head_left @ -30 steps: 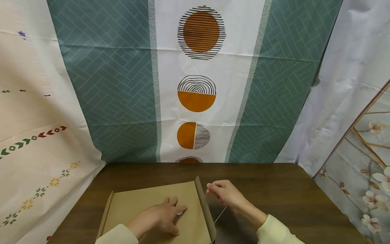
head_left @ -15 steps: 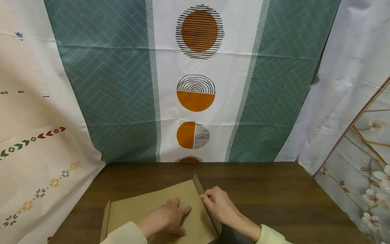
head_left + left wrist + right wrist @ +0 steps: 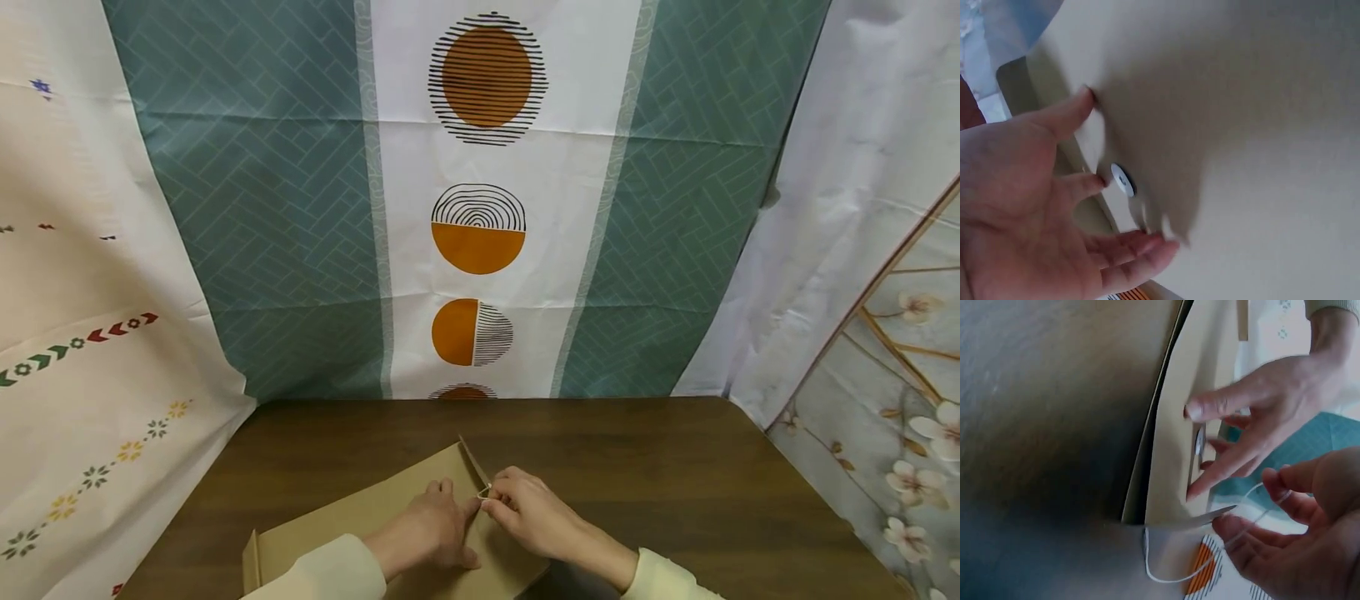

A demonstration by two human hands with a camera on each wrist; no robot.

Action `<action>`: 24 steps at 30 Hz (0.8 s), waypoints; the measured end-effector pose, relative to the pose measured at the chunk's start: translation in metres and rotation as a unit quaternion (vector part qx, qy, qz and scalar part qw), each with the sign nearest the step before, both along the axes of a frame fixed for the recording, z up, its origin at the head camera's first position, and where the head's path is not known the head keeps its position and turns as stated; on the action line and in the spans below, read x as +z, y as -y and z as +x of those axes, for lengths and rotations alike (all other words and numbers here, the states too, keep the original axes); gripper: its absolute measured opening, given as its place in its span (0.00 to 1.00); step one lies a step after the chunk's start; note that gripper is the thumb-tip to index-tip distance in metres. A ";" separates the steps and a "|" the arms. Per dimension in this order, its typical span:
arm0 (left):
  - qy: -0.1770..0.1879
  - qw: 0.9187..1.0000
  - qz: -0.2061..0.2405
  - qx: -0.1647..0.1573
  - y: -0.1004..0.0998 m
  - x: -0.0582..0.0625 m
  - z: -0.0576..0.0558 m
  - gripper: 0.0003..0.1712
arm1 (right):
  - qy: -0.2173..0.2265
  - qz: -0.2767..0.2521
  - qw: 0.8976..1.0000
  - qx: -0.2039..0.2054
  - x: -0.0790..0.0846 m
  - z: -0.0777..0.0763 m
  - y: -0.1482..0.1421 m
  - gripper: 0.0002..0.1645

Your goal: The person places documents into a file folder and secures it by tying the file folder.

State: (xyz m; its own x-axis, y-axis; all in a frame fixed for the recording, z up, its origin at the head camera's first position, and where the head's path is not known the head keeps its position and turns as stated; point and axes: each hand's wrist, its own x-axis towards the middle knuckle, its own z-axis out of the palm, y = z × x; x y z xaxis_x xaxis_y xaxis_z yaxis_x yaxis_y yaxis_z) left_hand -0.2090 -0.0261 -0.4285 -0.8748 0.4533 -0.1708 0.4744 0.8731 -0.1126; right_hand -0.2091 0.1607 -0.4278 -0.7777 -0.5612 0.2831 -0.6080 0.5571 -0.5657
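A brown kraft paper document folder with raised side flaps lies angled at the table's front. My left hand rests on it with fingers spread and fairly straight, the fingertips around a small white round button on its face. A thin white string runs from the folder's edge to my right hand, which pinches it between thumb and fingers and leaves a small loop. That hand is over the right flap, close to the left fingers. In the head view the left hand hides the button.
The folder lies on a dark brown wooden table. Behind it hangs a green and white patterned cloth. Other patterned cloths hang at the left and at the right.
My right hand has come left with the string, from beyond the right flap to beside the left hand. The folder has turned anticlockwise, and the left hand has shifted slightly right with it.
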 end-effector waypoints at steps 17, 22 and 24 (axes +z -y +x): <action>0.096 0.994 0.048 0.008 -0.009 0.002 -0.020 0.49 | 0.076 -0.028 0.996 -0.032 0.019 -0.015 -0.027 0.16; 0.047 0.999 0.021 0.000 -0.019 -0.002 -0.020 0.47 | 0.128 -0.046 0.989 -0.049 0.022 -0.022 -0.039 0.15; 0.026 0.999 0.017 -0.017 -0.023 -0.004 -0.018 0.45 | 0.144 -0.056 0.986 -0.057 0.020 -0.023 -0.043 0.15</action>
